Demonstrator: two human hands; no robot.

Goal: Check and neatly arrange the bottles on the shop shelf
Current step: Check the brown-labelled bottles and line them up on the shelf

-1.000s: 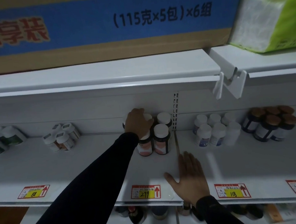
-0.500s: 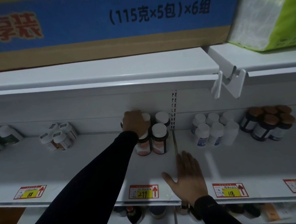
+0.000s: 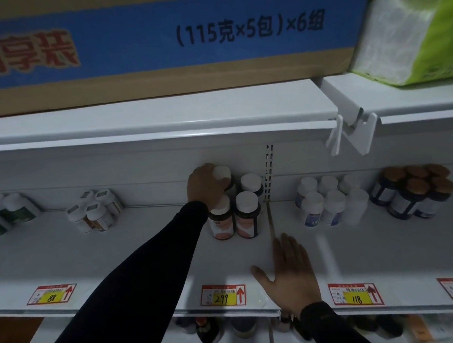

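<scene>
Curled round the white cap of a back-row bottle (image 3: 222, 174), the left hand's fingers (image 3: 222, 186); left hand (image 3: 206, 187) reached in deep, dark sleeve (image 3: 137, 290) slanting across the shelf board. Spread flat and straight, the right hand's fingers (image 3: 288, 250); right hand (image 3: 290, 272) palm down on the shelf (image 3: 119, 259) near its front lip, holding nothing, just beside the seam between the two boards.

Gripped bottle close to the back wall, at the left rear of a cluster of four. Dark bottles with white caps (image 3: 247, 215): two in front, upright and touching, two behind. Slotted upright (image 3: 269, 173) just right of the cluster.

Bare board wide open in front of the cluster, out to the price tag marked 299 (image 3: 223, 294) at the edge. Open room to the left too, well apart from a small group of white bottles (image 3: 97, 212). More white bottles (image 3: 329, 204) on the right-hand board, brown-capped dark ones (image 3: 414, 193) farther right. Low overhang above: upper shelf edge (image 3: 163, 134) carrying a cardboard box (image 3: 157, 42).
</scene>
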